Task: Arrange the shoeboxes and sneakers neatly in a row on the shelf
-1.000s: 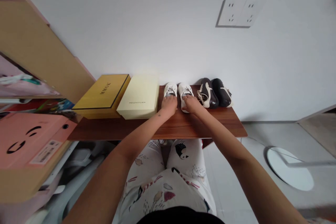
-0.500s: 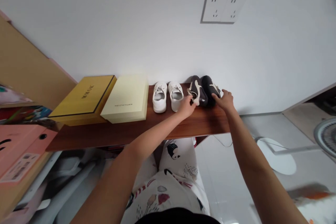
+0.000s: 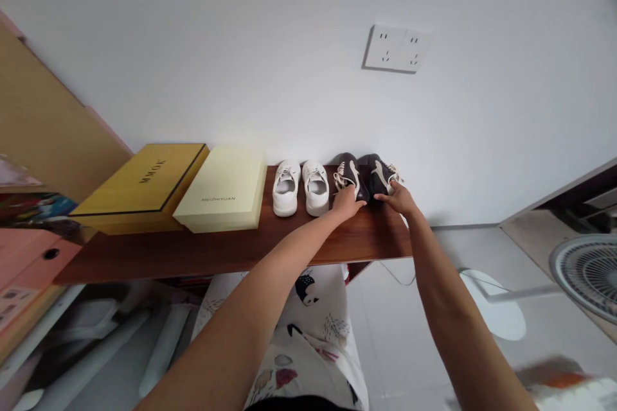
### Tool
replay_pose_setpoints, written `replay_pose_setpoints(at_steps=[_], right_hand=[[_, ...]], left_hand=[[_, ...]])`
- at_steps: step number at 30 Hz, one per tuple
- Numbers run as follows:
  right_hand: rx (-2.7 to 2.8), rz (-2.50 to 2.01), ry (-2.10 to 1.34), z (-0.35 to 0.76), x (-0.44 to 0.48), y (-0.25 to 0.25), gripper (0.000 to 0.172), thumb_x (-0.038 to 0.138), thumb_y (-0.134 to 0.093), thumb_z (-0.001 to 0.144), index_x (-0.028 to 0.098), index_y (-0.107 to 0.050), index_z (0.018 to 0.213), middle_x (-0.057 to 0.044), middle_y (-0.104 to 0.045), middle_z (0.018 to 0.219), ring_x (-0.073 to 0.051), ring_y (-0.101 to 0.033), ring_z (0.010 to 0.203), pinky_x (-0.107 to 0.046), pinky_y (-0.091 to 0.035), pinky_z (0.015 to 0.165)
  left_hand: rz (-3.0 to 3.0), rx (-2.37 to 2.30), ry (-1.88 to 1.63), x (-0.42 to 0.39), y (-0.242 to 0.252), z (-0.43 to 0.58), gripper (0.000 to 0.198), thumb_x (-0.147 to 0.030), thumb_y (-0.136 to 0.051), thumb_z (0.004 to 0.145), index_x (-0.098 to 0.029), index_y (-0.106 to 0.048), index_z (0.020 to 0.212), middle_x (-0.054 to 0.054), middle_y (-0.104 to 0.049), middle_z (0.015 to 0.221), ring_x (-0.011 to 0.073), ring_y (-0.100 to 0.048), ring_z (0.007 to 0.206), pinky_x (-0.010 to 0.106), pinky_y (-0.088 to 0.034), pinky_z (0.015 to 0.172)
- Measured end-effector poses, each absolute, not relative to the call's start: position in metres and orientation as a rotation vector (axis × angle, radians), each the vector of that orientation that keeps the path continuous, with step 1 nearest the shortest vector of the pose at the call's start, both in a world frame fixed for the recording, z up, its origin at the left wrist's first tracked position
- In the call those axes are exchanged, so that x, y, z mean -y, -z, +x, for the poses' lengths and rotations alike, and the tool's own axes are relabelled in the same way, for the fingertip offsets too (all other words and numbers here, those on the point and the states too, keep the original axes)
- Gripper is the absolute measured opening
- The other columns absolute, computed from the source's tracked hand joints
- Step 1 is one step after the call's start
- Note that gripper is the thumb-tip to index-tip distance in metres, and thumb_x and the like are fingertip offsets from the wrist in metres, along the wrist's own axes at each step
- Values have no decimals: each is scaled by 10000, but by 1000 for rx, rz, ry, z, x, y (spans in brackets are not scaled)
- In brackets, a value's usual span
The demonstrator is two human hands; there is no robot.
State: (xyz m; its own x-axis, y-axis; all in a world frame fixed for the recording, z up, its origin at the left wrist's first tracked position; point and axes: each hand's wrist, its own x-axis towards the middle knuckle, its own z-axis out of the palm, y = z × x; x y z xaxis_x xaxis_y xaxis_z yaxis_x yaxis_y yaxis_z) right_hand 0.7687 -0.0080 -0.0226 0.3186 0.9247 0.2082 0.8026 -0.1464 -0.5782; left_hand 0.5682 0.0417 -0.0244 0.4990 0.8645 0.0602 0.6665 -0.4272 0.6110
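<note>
Two dark brown sneakers with cream stripes and laces lean outward at the right end of a dark wooden shelf board (image 3: 241, 255). My left hand (image 3: 348, 203) is closed on the heel of the left dark sneaker (image 3: 349, 170). Around the heel of the right dark sneaker (image 3: 378, 172) my right hand (image 3: 398, 198) has its thumb and fingers, which hide its opening in part. To the left stand a white sneaker (image 3: 286, 187) and a second white sneaker (image 3: 316, 189), upright, toes to the wall.
A cream shoebox (image 3: 226, 189) and a yellow shoebox (image 3: 144, 183) lie on the board's left part. A pink box (image 3: 29, 270) is at far left. A wall socket plate (image 3: 396, 49) sits above the sneakers. A fan (image 3: 590, 276) stands at right on the floor.
The two dark sneakers have come apart, with a gap between them now. The right one has turned, its laces now showing on the right. My hands have closed in on the heels.
</note>
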Motion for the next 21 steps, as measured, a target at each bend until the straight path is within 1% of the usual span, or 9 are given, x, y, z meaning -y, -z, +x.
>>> replay_pose_setpoints(at_steps=[3,6,9,12,15,21], right_hand=[[1718,-2202,-142,765,8,12,497,482,-746,747,183,-592,1112,-99,-703,961,-272,-659,944,-329,-481,783],[1928,-2297,-53,757,10,4,473,418,-752,764,202,-572,1144,-108,-708,989,-283,-668,942,-318,-464,754],[2048,-2322,16,747,10,-2,453,400,-762,760,216,-568,1125,-110,-711,1008,-286,-673,939,-319,-457,755],[2090,-2350,58,738,7,-7,433,394,-772,751,221,-570,1092,-113,-713,1004,-289,-675,933,-329,-457,763],[2121,-2379,85,731,4,-10,427,391,-775,750,215,-566,1078,-123,-714,1015,-292,-677,938,-335,-458,768],[2188,-2396,91,725,0,-10,429,395,-767,757,200,-559,1077,-138,-709,1044,-296,-678,955,-341,-463,771]], left_hand=[[2367,-1244,-419,-41,16,572,457,-351,-750,810,-154,-533,1160,187,-647,1191,329,-594,1179,412,-467,950],[2457,-1225,-352,-45,7,573,455,-320,-745,813,-151,-529,1177,195,-641,1203,344,-572,1210,442,-459,969],[2565,-1177,-304,-52,-4,571,467,-272,-764,790,-139,-543,1179,207,-636,1212,356,-546,1243,451,-442,999],[2664,-1133,-250,-56,-12,571,480,-204,-790,748,-122,-571,1167,219,-639,1205,359,-544,1244,432,-429,1020],[2686,-1143,-221,-54,-14,574,500,-167,-801,720,-110,-591,1169,231,-639,1202,371,-540,1247,442,-419,1032],[2706,-1216,-160,-48,-8,578,484,-137,-746,747,-90,-596,1205,250,-641,1201,376,-553,1231,464,-428,1019]])
